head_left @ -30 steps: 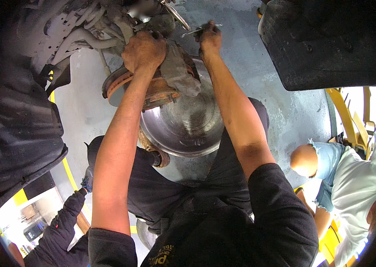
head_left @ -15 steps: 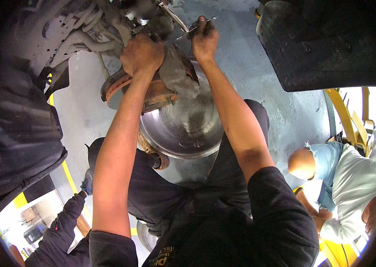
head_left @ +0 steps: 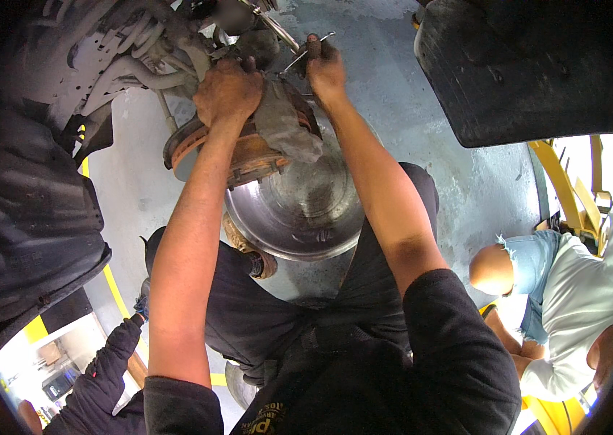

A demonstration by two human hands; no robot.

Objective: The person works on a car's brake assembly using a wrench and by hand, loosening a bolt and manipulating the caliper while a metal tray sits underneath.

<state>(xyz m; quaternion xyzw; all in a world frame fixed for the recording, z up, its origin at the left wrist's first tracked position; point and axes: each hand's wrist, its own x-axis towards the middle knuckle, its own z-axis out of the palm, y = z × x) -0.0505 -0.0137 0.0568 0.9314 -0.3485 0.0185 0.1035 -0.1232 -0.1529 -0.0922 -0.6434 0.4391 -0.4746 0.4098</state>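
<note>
My right hand [head_left: 324, 70] is closed around a slim silver wrench [head_left: 293, 64], its thumb pressed along the shaft. One end of the wrench points toward the brake caliper [head_left: 286, 129], the other up and to the right. My left hand [head_left: 228, 91] is closed with its fingers curled behind the caliper's left side; what they hold is hidden. The grey-brown caliper sits over a rusty brake rotor [head_left: 189, 149] with wheel studs on its near face. Beneath it lies a wide, shiny round metal pan [head_left: 306, 225].
Suspension arms [head_left: 136, 72] and a black wheel-well liner [head_left: 38, 196] fill the left. A black panel [head_left: 516, 80] hangs at upper right. A person in a white shirt [head_left: 574, 312] is low on the right; another in dark clothes [head_left: 103, 380] is at lower left.
My right hand has shifted slightly left and down with the wrench, which now slants more steeply. My left hand stays closed behind the caliper.
</note>
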